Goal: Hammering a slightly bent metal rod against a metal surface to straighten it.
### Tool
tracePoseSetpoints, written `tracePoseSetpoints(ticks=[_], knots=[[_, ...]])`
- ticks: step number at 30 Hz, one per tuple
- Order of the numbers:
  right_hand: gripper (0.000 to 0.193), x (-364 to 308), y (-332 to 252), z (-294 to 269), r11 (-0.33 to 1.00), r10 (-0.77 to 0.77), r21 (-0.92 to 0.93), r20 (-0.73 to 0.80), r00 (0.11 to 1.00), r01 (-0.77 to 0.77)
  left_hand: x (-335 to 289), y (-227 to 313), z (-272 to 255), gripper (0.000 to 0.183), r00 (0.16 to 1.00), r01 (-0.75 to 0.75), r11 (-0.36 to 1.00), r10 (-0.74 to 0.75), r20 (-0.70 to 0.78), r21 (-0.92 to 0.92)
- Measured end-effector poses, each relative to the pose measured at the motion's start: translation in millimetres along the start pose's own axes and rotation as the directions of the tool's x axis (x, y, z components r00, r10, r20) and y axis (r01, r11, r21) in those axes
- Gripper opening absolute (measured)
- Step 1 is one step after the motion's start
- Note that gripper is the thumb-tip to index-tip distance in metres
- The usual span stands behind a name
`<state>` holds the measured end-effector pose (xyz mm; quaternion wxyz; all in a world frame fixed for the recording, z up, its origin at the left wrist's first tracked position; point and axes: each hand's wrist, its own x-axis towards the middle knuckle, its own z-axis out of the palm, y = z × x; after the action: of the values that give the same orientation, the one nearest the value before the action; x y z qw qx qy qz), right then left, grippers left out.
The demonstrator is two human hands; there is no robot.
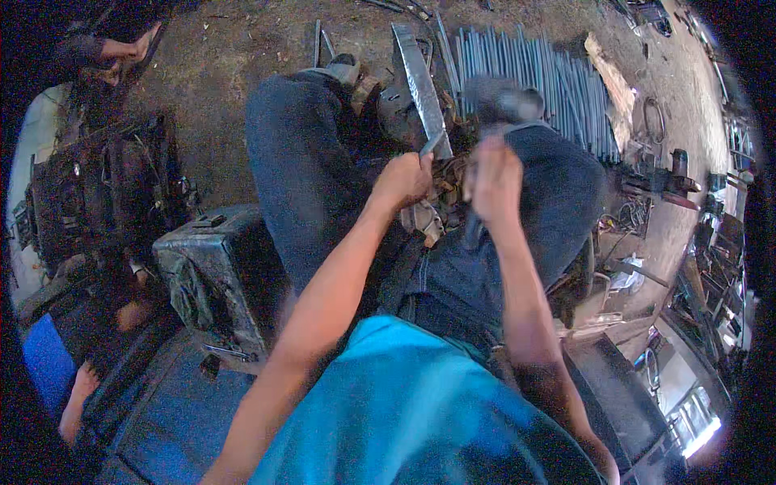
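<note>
My left hand (402, 181) is closed around a short grey metal piece (432, 145), maybe a chisel, whose tip sits against the near end of a long flat metal strip (420, 89). That strip slants away between my knees. Beside it, my right hand (495, 184) is smeared by motion but wrapped round a dark handle (473, 232), which sticks out below the fist. A blurred dark shape (509, 101) beyond the fist lines up with this handle and looks like a hammer head. Under the hands, a cluttered work spot is partly hidden.
Many thin metal rods (525, 81) lie side by side at the far right, beside a wooden board (612, 97). A worn dark box (214, 267) stands by my left leg. Another person's hand (86, 380) shows at the left. Metal scrap and tools (711, 275) crowd the right.
</note>
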<state>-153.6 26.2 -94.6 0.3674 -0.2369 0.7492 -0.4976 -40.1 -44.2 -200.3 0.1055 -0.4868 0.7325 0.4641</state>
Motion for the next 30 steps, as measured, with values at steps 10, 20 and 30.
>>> tracePoseSetpoints(ticks=[10, 20, 30], knots=[[0.044, 4.9, 85.6, -22.4, 0.851, 0.337, 0.399, 0.088, 0.938, -0.343, -1.3, -7.2, -9.8, 0.050, 0.999, 0.035, 0.983, -0.034, 0.008, -0.183], [0.043, 14.5, 101.4, 13.1, 0.946, 0.203, 0.217, 0.187, 0.961, -0.242, -109.9, 72.0, -83.6, 0.026, 0.975, -0.157, 0.687, 0.220, -0.003, -0.709], [0.038, 6.1, 92.6, 10.4, 0.939, 0.229, 0.230, 0.130, 0.965, -0.254, -143.1, 80.8, -74.6, 0.028, 0.877, -0.470, 0.825, 0.397, -0.270, -0.315]])
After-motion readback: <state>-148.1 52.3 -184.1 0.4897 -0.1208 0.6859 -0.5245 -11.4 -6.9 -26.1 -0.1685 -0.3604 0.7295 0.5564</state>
